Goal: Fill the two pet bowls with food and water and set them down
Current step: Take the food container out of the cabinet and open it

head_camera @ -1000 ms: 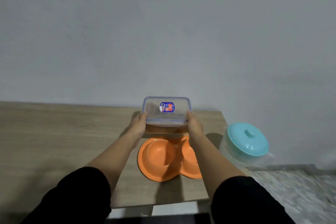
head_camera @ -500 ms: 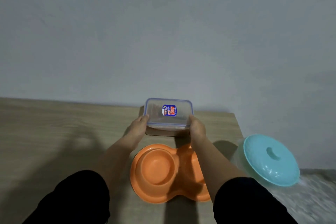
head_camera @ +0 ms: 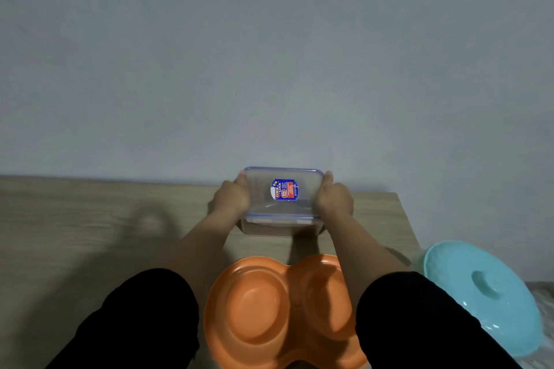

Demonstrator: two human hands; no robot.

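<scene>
You gripped the lidded food container [head_camera: 283,199] by its short sides, left hand [head_camera: 232,196] and right hand [head_camera: 334,199], on the table [head_camera: 90,219] behind the orange double bowl [head_camera: 269,308]; rigid, smooth plastic, probably light.

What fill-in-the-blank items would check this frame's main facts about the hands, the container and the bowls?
1. Both hands, left hand and right hand, grip the clear container by its two ____.
2. The double pet bowl is coloured ____.
3. The container's lid is ____ (on/off).
4. The teal lid lies to the ____ of the pet bowl.

Missing words: sides; orange; on; right
</scene>
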